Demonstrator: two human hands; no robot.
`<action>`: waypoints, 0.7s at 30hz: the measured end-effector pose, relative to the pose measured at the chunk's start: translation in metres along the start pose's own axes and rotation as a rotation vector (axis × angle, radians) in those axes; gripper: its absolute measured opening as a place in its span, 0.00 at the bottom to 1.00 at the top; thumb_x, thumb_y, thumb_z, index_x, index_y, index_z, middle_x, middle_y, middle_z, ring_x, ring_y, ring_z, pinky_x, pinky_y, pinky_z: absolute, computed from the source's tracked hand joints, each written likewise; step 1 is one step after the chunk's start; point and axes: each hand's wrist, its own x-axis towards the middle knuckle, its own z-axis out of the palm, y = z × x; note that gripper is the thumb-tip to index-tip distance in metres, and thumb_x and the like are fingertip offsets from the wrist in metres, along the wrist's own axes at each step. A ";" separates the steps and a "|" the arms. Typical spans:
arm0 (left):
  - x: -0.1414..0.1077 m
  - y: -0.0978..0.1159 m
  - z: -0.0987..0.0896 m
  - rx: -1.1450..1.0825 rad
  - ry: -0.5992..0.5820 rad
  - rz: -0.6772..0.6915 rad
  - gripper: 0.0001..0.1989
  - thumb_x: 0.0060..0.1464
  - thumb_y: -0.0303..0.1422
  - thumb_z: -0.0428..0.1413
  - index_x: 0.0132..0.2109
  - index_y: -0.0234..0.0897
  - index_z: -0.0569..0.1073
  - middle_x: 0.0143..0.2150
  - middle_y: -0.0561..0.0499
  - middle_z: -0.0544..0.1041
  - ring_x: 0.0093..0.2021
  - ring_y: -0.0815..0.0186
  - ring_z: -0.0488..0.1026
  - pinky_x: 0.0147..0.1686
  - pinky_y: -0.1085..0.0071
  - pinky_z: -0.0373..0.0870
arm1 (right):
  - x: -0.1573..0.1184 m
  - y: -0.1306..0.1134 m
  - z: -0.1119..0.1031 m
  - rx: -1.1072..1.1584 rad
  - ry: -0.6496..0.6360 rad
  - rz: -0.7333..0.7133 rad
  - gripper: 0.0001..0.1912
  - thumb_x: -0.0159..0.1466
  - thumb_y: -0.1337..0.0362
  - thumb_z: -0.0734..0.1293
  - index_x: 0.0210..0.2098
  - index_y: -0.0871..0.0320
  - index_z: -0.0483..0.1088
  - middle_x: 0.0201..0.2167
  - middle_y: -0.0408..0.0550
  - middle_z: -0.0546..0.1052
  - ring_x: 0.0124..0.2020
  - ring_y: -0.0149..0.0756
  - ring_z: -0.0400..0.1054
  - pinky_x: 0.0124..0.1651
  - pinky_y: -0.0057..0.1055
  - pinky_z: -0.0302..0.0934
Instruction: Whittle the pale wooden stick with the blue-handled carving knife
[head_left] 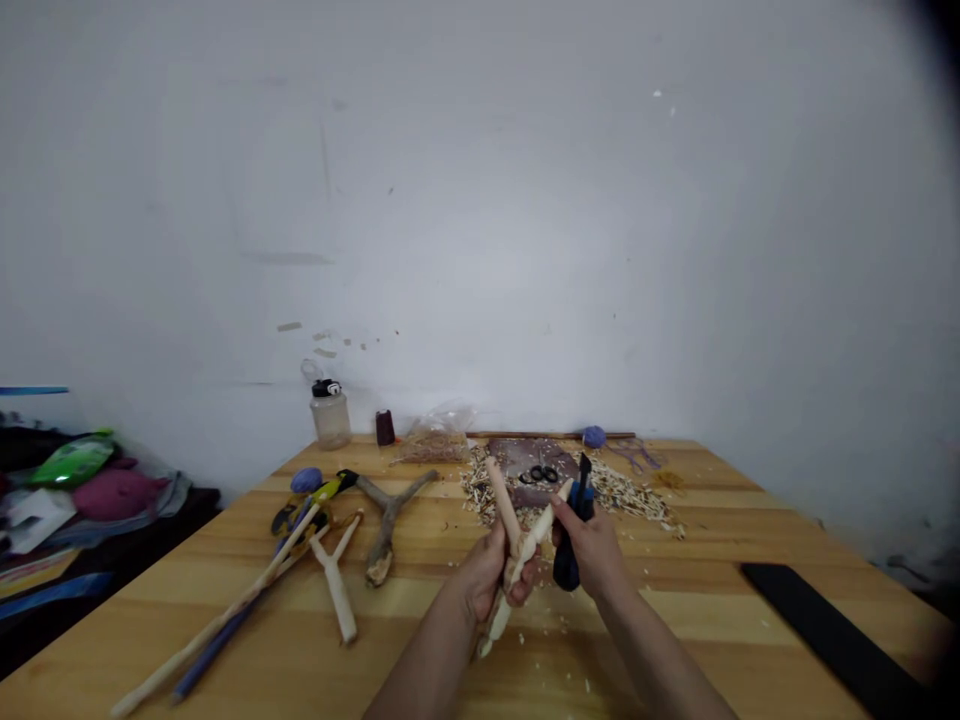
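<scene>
My left hand is closed round a peeled, pale forked branch, near where its arms meet. One arm of the fork points up to the left, the other up to the right, and the lower end slants down toward me. My right hand grips a knife with a dark, partly blue handle. Its dark blade stands up beside the tip of the right arm of the fork, where my right thumb rests. I cannot tell whether the edge touches the wood.
Wood shavings surround a dark mat with black scissors. At left lie a bark-covered fork, a small peeled fork and long sticks. A bottle stands by the wall; a black strip lies right.
</scene>
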 end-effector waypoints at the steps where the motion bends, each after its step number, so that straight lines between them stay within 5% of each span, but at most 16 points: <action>1: -0.002 -0.001 0.002 0.015 -0.028 0.060 0.30 0.48 0.58 0.42 0.32 0.33 0.68 0.16 0.56 0.63 0.10 0.76 0.57 0.11 0.79 0.45 | 0.003 0.001 -0.003 0.018 0.036 -0.003 0.18 0.51 0.49 0.67 0.24 0.58 0.63 0.12 0.37 0.64 0.14 0.27 0.57 0.18 0.24 0.50; 5: -0.006 -0.002 0.007 0.298 -0.099 0.131 0.22 0.49 0.52 0.49 0.37 0.36 0.66 0.19 0.59 0.64 0.11 0.77 0.55 0.12 0.79 0.45 | 0.019 0.006 -0.017 0.113 0.203 0.015 0.19 0.48 0.50 0.69 0.23 0.58 0.64 0.12 0.37 0.65 0.14 0.27 0.57 0.17 0.25 0.51; 8: -0.004 -0.005 0.010 0.515 0.007 0.140 0.15 0.49 0.46 0.52 0.33 0.38 0.64 0.19 0.60 0.62 0.13 0.76 0.53 0.15 0.79 0.45 | 0.028 0.007 -0.029 0.157 0.258 0.012 0.19 0.48 0.50 0.70 0.25 0.60 0.67 0.13 0.38 0.66 0.14 0.27 0.58 0.17 0.25 0.52; 11: -0.001 -0.007 0.011 0.644 0.106 0.343 0.10 0.47 0.40 0.56 0.30 0.38 0.66 0.20 0.58 0.64 0.18 0.73 0.55 0.20 0.78 0.48 | 0.033 0.005 -0.036 0.179 0.277 -0.002 0.18 0.48 0.51 0.70 0.26 0.61 0.68 0.14 0.40 0.67 0.15 0.28 0.58 0.17 0.25 0.52; 14: 0.003 -0.009 0.012 0.648 0.237 0.517 0.07 0.44 0.35 0.59 0.27 0.39 0.68 0.20 0.56 0.63 0.22 0.69 0.58 0.24 0.76 0.47 | 0.033 0.005 -0.037 0.175 0.281 -0.037 0.19 0.49 0.50 0.69 0.26 0.62 0.69 0.13 0.40 0.66 0.15 0.29 0.59 0.18 0.26 0.53; 21: 0.010 -0.014 0.014 0.538 0.504 0.644 0.10 0.40 0.35 0.62 0.27 0.40 0.67 0.19 0.57 0.59 0.24 0.65 0.62 0.26 0.75 0.49 | 0.013 0.002 -0.012 0.098 0.166 -0.007 0.19 0.50 0.49 0.68 0.26 0.61 0.70 0.13 0.41 0.66 0.15 0.30 0.58 0.17 0.26 0.52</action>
